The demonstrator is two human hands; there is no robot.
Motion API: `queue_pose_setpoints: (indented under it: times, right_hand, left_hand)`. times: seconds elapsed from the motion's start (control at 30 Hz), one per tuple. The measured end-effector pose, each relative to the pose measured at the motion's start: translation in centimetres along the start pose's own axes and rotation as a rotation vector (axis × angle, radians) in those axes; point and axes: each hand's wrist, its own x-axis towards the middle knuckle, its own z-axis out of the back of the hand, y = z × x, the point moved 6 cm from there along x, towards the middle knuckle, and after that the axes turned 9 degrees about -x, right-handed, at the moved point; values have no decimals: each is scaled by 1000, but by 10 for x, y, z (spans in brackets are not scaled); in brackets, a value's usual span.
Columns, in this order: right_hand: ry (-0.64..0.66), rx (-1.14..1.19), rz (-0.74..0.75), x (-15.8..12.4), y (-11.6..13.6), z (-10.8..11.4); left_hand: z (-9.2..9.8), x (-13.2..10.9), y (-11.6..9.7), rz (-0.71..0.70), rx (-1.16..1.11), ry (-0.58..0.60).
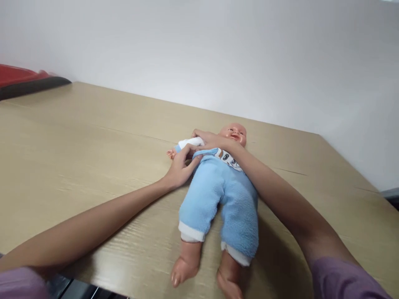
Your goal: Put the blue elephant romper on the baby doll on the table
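Note:
A baby doll (235,132) lies on its back on the table, head toward the wall and bare feet toward me. It wears fuzzy light-blue pants (205,187) with white cuffs and a white top (230,159) with a printed animal face. My left hand (182,168) is closed at the doll's side, thumb on the blue waistband, fingertips partly hidden. Across the doll's chest reaches my right hand (213,139), its fingers curled over the top near the white sleeve (190,142). Exactly what its fingertips pinch is partly hidden.
The wooden table (109,149) stands against a white wall (199,54). A red and black object (28,79) sits at the far left edge. Something dark (391,197) shows past the right edge, and dark parts (77,288) lie below the front edge.

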Motion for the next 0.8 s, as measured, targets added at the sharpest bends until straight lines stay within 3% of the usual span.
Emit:
queue_pose_setpoints:
  times: [0.07, 0.23, 0.5, 0.57, 0.73, 0.8]
  right_hand:
    - [-66, 22, -34, -8, -4, 6]
    - [-151, 231, 137, -18, 4, 11]
    - [-275, 672, 92, -27, -10, 20]
    - [-269, 730, 91, -28, -10, 20]
    - [-141, 743, 135, -25, -2, 11]
    - [-63, 686, 176, -25, 2, 7]
  left_hand:
    - [5, -4, -6, -72, 54, -46]
    - [13, -15, -19, -217, 170, -156]
    - [6, -17, -20, -286, 112, 49]
    - [11, -18, -14, -303, 86, 5]
    - [19, -34, -13, -502, 48, -160]
    - [21, -36, -17, -467, 24, -245]
